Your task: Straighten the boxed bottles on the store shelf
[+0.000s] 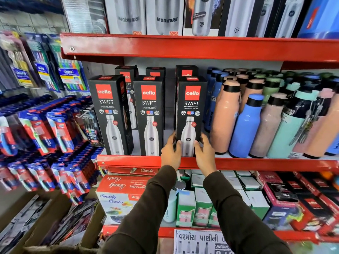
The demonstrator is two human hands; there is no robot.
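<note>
Both hands [189, 153] clasp rightmost "cello SWIFT" box [190, 110].

Red shelf [132, 160] w/ black boxed bottles [149, 114] upright at left, loose coloured bottles [244, 125] right.

The lower corners of the right-hand boxed bottle [190, 114] are covered by both hands. Three rear boxes [155, 71] at twelve o'clock are mostly hidden. Toothbrush packs [42, 129] at nine o'clock are blurred. The upper boxes [165, 15] are cropped.
</note>
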